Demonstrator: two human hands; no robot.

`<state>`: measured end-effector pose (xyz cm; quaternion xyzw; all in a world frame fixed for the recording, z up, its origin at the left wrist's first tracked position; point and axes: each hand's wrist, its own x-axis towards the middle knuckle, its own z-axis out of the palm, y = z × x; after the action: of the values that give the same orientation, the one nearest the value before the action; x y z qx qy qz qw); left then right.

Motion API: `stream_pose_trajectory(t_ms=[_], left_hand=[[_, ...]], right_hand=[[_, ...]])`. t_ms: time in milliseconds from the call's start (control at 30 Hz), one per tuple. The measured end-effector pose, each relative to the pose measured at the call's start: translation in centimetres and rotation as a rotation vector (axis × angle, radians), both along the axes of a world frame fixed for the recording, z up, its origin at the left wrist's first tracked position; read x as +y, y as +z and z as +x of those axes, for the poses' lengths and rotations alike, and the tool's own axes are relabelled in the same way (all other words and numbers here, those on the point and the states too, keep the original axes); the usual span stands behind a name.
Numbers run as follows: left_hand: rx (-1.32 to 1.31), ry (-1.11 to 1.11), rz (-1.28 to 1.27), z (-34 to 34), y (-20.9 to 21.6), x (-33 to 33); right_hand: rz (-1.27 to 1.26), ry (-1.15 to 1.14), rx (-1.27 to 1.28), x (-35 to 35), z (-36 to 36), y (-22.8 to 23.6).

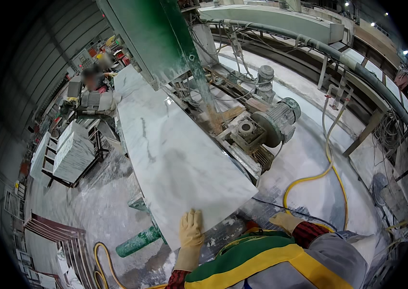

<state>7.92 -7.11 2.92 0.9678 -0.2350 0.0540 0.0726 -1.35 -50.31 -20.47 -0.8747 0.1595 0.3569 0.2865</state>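
Note:
A long, polished white marble slab point(180, 168) with grey veins runs away from me under a green machine housing point(165, 38). My left hand point(191, 231), in a cream rubber glove, lies flat on the slab's near end, its fingers stretched out. At my right side, beyond the slab's near corner, my right hand point(284, 221) wears the same kind of glove. Its fingers look loosely extended, partly turned from view, and I see nothing in them. A green roller point(139, 242) sticks out under the slab's left edge.
Right of the slab are a grey electric motor point(283, 120) with its gearbox and a yellow hose point(305, 179) on the wet floor. At left, stone slabs point(74, 154) stand on a metal rack. A person point(92, 79) is near the far end. Another hose point(99, 260) lies lower left.

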Motion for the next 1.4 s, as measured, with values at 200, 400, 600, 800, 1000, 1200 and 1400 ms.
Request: stream_pose_trajectory(t_ms=[200,400,600,800,1000,1200,1400], left_hand=[[-0.016,-0.007,0.009,-0.3,-0.1,0.7],[-0.053,-0.028,0.023,0.7,-1.3,0.9],[-0.006,-0.026,-0.004,0.8,-0.4,0.7],[-0.022,-0.085,0.041,2.1,-2.0,1.9],[0.0,-0.09,0.073,2.6,-1.6,1.7],[-0.028,-0.086,0.06,3.0,-2.0,2.1],[-0.048,-0.111,0.02,3.4,-1.9,2.2]], right_hand=[[0.009,-0.023,-0.034,1.2,-0.1,4.2],[-0.014,-0.039,-0.004,0.2,-0.6,0.7],[0.003,-0.051,-0.022,0.3,-0.8,1.7],[-0.011,-0.024,-0.048,0.2,-0.8,0.9],[-0.024,0.016,-0.081,1.3,0.3,1.9],[0.054,-0.016,-0.042,3.6,1.9,7.5],[0.067,-0.015,-0.04,3.1,1.6,8.1]])
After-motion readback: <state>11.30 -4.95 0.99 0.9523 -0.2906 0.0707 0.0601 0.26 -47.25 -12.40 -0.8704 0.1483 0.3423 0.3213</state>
